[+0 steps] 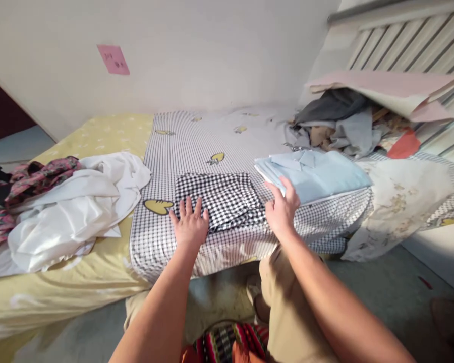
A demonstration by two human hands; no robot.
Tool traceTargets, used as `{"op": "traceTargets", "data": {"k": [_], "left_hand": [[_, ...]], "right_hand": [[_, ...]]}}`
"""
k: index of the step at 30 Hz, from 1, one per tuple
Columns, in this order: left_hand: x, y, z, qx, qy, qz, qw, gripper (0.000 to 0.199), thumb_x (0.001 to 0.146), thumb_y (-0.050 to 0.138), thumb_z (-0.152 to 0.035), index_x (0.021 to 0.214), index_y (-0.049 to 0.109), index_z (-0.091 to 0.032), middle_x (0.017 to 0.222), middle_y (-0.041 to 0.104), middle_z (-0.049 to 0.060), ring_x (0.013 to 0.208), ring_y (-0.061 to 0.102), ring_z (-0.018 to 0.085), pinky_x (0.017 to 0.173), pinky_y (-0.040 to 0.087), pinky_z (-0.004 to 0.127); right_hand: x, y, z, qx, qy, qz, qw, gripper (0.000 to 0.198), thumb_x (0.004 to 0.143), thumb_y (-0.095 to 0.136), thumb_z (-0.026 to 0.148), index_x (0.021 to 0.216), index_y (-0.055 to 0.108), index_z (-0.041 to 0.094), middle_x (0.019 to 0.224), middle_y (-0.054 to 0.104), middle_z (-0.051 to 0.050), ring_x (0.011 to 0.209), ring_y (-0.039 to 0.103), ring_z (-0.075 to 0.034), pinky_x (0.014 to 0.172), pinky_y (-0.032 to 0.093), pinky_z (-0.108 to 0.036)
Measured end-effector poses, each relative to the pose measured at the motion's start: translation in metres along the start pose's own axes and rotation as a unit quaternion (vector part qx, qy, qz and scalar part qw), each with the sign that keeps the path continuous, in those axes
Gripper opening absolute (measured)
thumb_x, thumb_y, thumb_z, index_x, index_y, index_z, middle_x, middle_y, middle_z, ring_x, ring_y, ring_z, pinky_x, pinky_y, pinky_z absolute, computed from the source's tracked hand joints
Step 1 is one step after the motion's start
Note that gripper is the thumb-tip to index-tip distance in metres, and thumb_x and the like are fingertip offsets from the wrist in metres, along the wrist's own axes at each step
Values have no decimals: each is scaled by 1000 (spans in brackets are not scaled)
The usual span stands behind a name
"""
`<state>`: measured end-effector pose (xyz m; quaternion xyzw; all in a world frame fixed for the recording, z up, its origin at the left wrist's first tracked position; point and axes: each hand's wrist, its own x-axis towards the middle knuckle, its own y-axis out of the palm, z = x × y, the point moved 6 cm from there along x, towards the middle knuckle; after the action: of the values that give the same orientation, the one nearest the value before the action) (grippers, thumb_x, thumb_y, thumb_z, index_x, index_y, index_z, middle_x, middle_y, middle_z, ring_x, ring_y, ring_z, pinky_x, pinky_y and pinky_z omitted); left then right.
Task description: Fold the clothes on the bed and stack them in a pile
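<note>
My left hand (190,222) lies flat with its fingers spread on the left front part of a folded black-and-white checked garment (227,199). That garment forms a rough rectangle near the front edge of the bed. My right hand (283,207) is at the near left corner of a folded light blue shirt (320,174), its collar showing on top. The fingers of this hand are apart and slightly bent, and the fingertips touch or hover over the shirt's edge; I see nothing gripped in them.
White satiny cloth (71,212) and a pink-and-black patterned garment (53,174) lie at left on a yellow sheet (117,132). At right are a heap of clothes (340,121), a pink sheet-like piece (386,86) and pale floral cloth (397,201). A wall stands behind the bed.
</note>
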<state>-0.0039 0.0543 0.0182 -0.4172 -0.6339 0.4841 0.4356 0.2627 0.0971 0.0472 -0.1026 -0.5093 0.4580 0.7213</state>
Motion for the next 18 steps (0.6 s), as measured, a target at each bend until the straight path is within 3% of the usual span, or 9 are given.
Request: {"op": "traceTargets", "data": {"k": [2, 5, 10, 13, 18], "left_hand": [[1, 1, -1, -14, -6, 14, 1000, 61, 104, 26, -46, 161, 36, -26, 172, 28, 11, 160, 21, 34, 126, 14, 69], [1, 2, -1, -27, -12, 26, 999, 61, 104, 24, -48, 161, 34, -28, 173, 26, 9, 160, 18, 34, 126, 12, 69], [1, 0, 0, -22, -10, 26, 999, 60, 104, 26, -46, 161, 33, -27, 173, 27, 9, 160, 18, 33, 127, 13, 68], [1, 2, 1, -33, -14, 39, 999, 61, 104, 25, -47, 162, 32, -28, 173, 24, 8, 161, 17, 33, 127, 12, 68], [0, 1, 3, -44, -7, 24, 999, 60, 104, 27, -47, 161, 35, -28, 172, 26, 9, 160, 19, 33, 127, 14, 69]], "right_hand": [[-2, -9, 20, -25, -47, 8, 999, 49, 95, 45, 18, 140, 62, 29, 162, 35, -7, 152, 32, -38, 122, 19, -66], [-11, 2, 37, -36, -104, 91, 990, 47, 103, 44, 33, 148, 54, 39, 166, 34, 0, 157, 22, -37, 124, 11, -68], [-30, 53, 5, -39, -81, 268, 959, 46, 103, 42, 54, 147, 54, 48, 163, 45, 4, 152, 34, -39, 120, 21, -73], [-36, 67, -13, -49, -76, 279, 956, 52, 102, 40, 59, 152, 48, 48, 167, 39, 3, 153, 33, -39, 119, 26, -72], [-44, 70, -17, -63, -95, 247, 962, 51, 103, 41, 52, 154, 43, 48, 168, 38, 2, 153, 32, -38, 117, 26, -75]]}}
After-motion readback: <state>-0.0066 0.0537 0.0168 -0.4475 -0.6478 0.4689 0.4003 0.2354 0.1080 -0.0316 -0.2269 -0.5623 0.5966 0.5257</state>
